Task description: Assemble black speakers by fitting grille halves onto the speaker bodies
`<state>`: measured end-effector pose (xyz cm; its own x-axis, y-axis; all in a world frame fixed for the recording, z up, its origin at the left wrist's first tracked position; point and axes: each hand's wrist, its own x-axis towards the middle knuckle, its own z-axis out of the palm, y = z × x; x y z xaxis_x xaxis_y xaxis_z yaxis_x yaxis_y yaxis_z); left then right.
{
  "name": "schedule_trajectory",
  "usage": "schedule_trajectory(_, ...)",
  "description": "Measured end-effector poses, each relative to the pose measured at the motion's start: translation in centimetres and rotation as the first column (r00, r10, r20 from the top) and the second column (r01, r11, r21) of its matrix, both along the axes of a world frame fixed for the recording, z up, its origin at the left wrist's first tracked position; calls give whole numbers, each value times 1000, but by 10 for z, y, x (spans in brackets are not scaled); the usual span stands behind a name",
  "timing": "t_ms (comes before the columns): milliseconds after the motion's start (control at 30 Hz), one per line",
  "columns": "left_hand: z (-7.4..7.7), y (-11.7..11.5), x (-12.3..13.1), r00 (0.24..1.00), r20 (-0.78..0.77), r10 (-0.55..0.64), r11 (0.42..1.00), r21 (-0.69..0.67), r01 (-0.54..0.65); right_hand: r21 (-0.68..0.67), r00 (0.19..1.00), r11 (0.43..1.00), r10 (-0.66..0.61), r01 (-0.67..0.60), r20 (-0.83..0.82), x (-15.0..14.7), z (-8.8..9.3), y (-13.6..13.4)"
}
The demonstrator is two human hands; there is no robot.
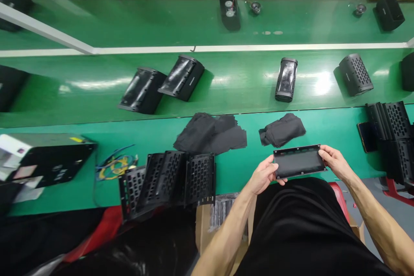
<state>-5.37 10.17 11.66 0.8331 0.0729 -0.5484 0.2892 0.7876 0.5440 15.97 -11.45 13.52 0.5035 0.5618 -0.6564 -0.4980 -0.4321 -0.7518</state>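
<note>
A black speaker grille (300, 161) is held level above the front edge of the green bench, its inner side up. Small tabs line its rim, and dark, smooth material covers the inside. My left hand (265, 174) grips its left end, thumb on the rim and fingers beneath. At the opposite end, my right hand (334, 161) pinches the upper right corner. Just beyond the grille lies a small pile of black cloth pieces (282, 130). A larger pile of black cloth (210, 133) rests further left.
Several perforated grilles (168, 179) stand left at the bench edge; another stack (396, 138) is at far right. Black speakers (183, 77) sit on the green conveyor (239, 69) behind. A black-and-silver box (58, 159) and coiled cables (119, 164) are left. An open carton (203, 224) stands below.
</note>
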Motion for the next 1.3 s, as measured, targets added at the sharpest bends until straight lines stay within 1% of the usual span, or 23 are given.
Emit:
schedule_trajectory(200, 7, 8, 0, 991, 96, -94, 985, 155, 79, 67, 998, 998, -21, 17, 55, 3, 8, -1)
schedule_trajectory(300, 10, 12, 0, 985, 109, -131, 968, 230, 103, 71, 998, 997, -41, 38, 44, 4, 7, -1)
schedule_trajectory(400, 11, 14, 0, 982, 114, -148, 956, 272, 113, 65, 997, 997, -47, 43, 59, 5, 4, -2)
schedule_trajectory(533, 12, 15, 0, 981, 133, -139, 961, 259, 101, 64, 993, 998, 2, -9, 115, 7, 2, -4)
schedule_trajectory(667, 12, 18, 1, 985, 98, -143, 960, 254, 114, 72, 992, 997, 22, -31, 121, 8, 3, -3)
schedule_trajectory(733, 14, 19, 1, 985, 91, -149, 960, 253, 122, 78, 995, 997, 15, -23, 100, 9, 4, -1)
schedule_trajectory(933, 19, 22, 4, 980, 132, -146, 963, 248, 110, 82, 998, 997, -13, 8, 63, 9, 11, 6)
schedule_trajectory(1100, 16, 21, 5, 979, 164, -124, 975, 203, 89, 106, 999, 993, -52, 53, -11, 7, 13, 10)
schedule_trajectory(1233, 14, 20, 2, 984, 146, -99, 983, 171, 74, 105, 996, 991, -76, 80, -48, 6, 11, 12)
schedule_trajectory(1300, 12, 21, -1, 987, 138, -86, 989, 131, 68, 98, 993, 991, -84, 93, -88, 6, 11, 14)
